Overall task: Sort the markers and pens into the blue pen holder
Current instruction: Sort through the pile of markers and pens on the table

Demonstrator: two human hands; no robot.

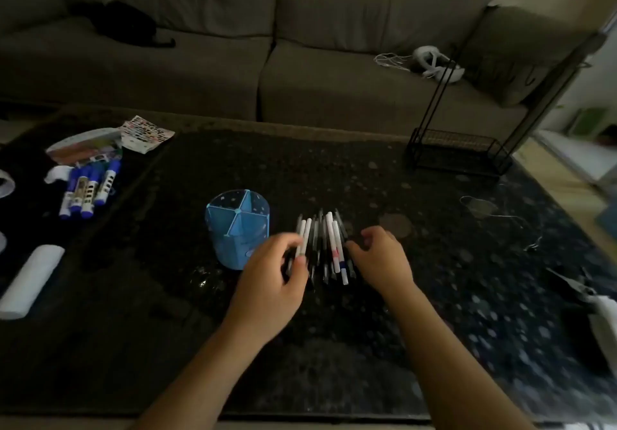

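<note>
A blue pen holder (237, 229) with divided compartments stands upright on the dark table, and nothing shows inside it. Just right of it lies a row of several pens and markers (325, 246), some white, some black. My left hand (277, 276) sits between the holder and the row, fingers curled on a white pen (303, 237) at the row's left edge. My right hand (380, 259) rests at the row's right edge with its fingers bent and touching the pens, gripping none that I can see.
Several blue-capped markers (86, 192) lie far left beside a plastic packet (83, 145) and a sticker sheet (147, 134). A white roll (31, 279) lies at the left edge. A black wire rack (457, 152) stands back right. A sofa (267, 45) runs behind the table.
</note>
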